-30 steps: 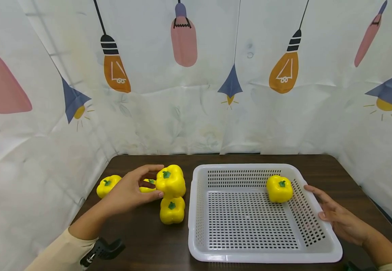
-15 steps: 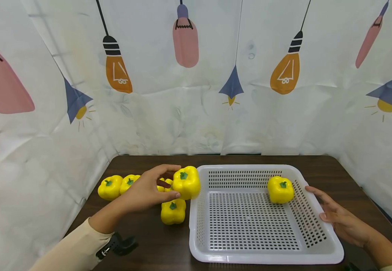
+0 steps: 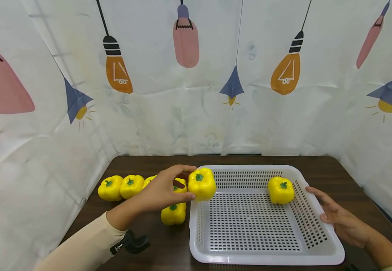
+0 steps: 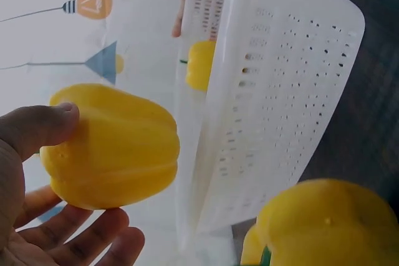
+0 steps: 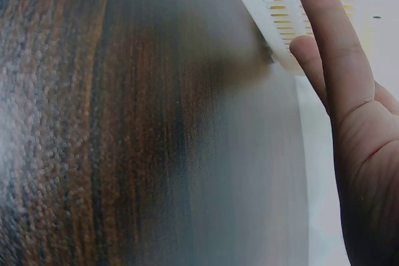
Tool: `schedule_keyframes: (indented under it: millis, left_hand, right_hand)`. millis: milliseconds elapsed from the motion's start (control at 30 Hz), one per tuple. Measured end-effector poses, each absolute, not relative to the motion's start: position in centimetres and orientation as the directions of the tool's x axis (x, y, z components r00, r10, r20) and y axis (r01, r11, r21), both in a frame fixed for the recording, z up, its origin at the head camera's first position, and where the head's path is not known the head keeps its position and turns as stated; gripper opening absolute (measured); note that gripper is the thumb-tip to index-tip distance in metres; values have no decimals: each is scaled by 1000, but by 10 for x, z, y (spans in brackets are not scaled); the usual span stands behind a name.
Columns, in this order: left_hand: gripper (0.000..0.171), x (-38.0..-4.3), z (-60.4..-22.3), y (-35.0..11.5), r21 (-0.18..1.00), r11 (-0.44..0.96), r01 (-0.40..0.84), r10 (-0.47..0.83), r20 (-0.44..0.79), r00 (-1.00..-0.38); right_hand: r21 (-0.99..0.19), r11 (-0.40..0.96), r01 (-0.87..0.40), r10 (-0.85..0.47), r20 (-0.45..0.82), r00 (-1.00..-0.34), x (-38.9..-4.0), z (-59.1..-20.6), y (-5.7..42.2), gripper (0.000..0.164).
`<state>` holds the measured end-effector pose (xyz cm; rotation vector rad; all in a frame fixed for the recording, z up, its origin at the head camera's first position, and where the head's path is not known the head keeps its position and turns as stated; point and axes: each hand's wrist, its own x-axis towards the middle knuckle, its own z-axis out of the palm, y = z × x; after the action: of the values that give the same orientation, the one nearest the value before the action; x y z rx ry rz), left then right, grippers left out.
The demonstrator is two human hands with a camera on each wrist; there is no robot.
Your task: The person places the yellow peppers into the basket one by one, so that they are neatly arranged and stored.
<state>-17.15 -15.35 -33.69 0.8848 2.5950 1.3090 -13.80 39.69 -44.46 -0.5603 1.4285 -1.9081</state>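
My left hand (image 3: 163,190) pinches a yellow bell pepper (image 3: 202,184) with a green stem between thumb and fingertips. This bell pepper overlaps the left rim of the white perforated basket (image 3: 267,259) in the head view. Seen from the left wrist, the held pepper (image 4: 118,151) is beside the basket's wall (image 4: 280,85), with the thumb on its near end. Inside the basket, toward the back right, sits another bell pepper (image 3: 281,190). My right hand (image 3: 343,218) has its fingers extended along the basket's right rim; the right wrist view shows the fingers (image 5: 343,54) straight beside the basket wall.
Several more yellow bell peppers (image 3: 110,188) form a row on the dark wooden table (image 3: 168,244) left of the basket, partly hidden by my left hand. One pepper (image 3: 173,215) lies nearer me. A printed white cloth (image 3: 168,124) hangs behind the table.
My left hand has carried the bell pepper rightward, from above the other peppers to the basket's left rim. The right hand and the basket stay where they were.
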Motion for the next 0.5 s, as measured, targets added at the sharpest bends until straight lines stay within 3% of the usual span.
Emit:
schedule_keyframes:
  millis: [500]
  left_hand:
    - [76,-172,-336,-116,730,477,489,595,141,-791]
  right_hand:
    - [-944,-178,278,-760,-47,-648,-139,-444,397,74]
